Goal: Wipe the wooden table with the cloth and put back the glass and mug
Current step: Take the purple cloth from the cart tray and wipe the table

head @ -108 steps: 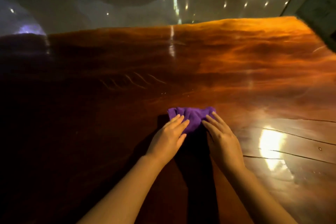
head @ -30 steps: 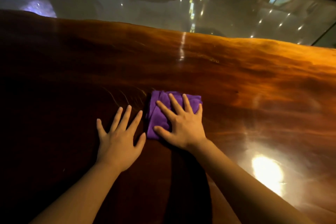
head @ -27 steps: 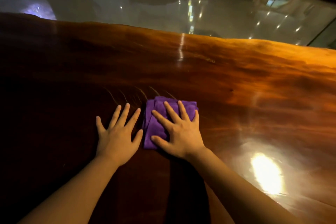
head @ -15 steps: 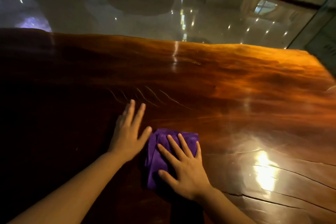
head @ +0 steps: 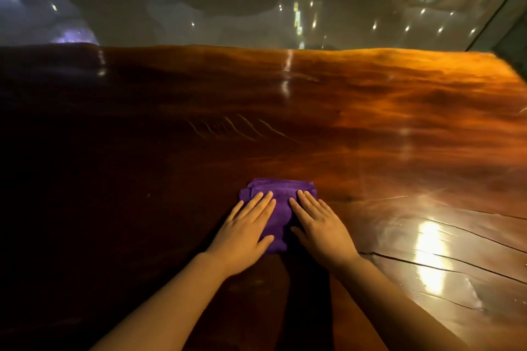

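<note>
**Both palms flat on the purple cloth**

The left hand (head: 245, 229) lies palm down on the left half of the folded purple cloth (head: 279, 199), fingers straight and close together, thumb angled out along the cloth's near edge. The right hand (head: 321, 227) presses the right half in the same way, fingers extended and slightly spread, thumb reaching inward toward the left hand. Neither hand curls around the fabric; both simply rest flat on top of it, with a narrow strip of cloth showing between them. Both forearms run in from the near edge and converge toward the cloth.

The cloth sits on the wooden table (head: 370, 128), in the near middle of the surface, its far hem uncovered. No writing or label can be read on it. A bright light reflection (head: 427, 236) gleams on the table to the right, crossed by dark cracks in the wood.
</note>
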Demonstrator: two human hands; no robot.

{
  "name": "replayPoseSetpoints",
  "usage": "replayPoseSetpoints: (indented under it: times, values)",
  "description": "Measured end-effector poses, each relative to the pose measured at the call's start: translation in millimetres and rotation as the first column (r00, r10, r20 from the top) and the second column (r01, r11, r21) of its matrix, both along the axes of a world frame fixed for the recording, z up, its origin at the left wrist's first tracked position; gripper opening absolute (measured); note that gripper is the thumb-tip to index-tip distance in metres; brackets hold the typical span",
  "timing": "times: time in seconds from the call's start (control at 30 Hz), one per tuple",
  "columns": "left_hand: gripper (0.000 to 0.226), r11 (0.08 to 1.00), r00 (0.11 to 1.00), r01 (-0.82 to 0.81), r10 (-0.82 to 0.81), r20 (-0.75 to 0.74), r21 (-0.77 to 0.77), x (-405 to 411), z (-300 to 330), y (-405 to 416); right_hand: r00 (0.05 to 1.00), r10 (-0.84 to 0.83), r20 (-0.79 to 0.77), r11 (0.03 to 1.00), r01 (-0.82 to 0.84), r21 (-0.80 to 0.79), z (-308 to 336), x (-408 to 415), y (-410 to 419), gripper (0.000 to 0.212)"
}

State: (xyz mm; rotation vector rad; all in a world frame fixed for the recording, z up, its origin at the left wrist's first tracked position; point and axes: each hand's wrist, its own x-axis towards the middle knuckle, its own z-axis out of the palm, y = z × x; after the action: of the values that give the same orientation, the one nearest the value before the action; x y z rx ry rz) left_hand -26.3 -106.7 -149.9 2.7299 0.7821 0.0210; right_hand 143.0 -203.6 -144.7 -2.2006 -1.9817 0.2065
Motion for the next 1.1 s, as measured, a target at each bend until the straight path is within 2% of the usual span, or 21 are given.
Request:
replayPoseSetpoints:
  times: [0.2,0.3,0.43,0.57,0.67,0.8,0.97,1.1]
  values:
    - [0.059,0.993,0.984,-0.077,0.090,0.155,-0.087,-19.9,5.4,-36.1,1.000,0.014,0.022,0.991,-0.017,0.133,13.3,-26.1,-26.4,0.040]
    - [0.058,0.985,0.978,-0.113,0.133,0.159,-0.128,-31.6,13.6,-55.9,0.999,0.039,-0.006,0.993,-0.039,0.115,19.8,-35.6,-42.8,0.031]
    - [0.052,0.959,0.969,-0.179,0.211,0.132,-0.219,-53.2,28.4,-82.0,0.991,0.070,-0.116,0.997,-0.071,-0.004,35.0,-50.0,-66.0,0.025]
    - [0.049,0.919,0.918,-0.289,0.345,0.195,-0.267,-80.6,71.8,-94.0,0.981,0.121,-0.155,0.990,-0.108,0.088,79.1,-73.4,-67.7,0.022]
    - [0.051,0.887,0.844,-0.387,0.451,0.291,-0.254,-112.5,121.7,-95.4,0.977,0.150,-0.154,0.968,-0.113,0.225,126.8,-103.4,-58.3,0.033]
    - [0.054,0.851,0.770,-0.496,0.524,0.365,-0.175,-176.8,186.4,-101.7,0.940,0.285,-0.187,0.917,-0.211,0.338,192.0,-159.2,-45.7,0.038]
    - [0.049,0.800,0.711,-0.584,0.585,0.389,-0.136,-288.6,260.0,-120.8,0.842,0.480,-0.246,0.865,-0.406,0.296,256.1,-250.9,-29.0,0.032]
    - [0.049,0.743,0.668,-0.668,0.626,0.403,-0.047,-386.7,299.1,-142.6,0.746,0.626,-0.226,0.771,-0.547,0.326,294.9,-343.6,-17.1,0.031]
